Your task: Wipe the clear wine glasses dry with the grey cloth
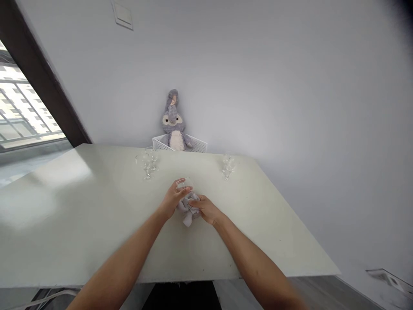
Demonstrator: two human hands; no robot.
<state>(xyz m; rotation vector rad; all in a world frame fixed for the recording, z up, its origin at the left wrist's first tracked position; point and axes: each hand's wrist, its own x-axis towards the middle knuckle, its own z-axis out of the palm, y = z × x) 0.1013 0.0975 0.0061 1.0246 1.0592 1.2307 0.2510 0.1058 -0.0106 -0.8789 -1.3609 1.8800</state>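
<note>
Over the middle of the table, my left hand (176, 197) is wrapped round the bowl of a clear glass (184, 182). Just to its right, my right hand (206, 208) grips a pale, crumpled cloth (188, 212). The cloth bunches around the lower part of the glass and hides it, and its loose end hangs down. Both hands are close together, fingers closed.
Several stemmed glasses (147, 165) stand at the back left of the white table (106, 232). Further clear glasses (227, 166) are at the back right. Behind the table's far edge, a grey plush toy (174, 122) sits in a white perforated basket (200, 145) against the wall.
</note>
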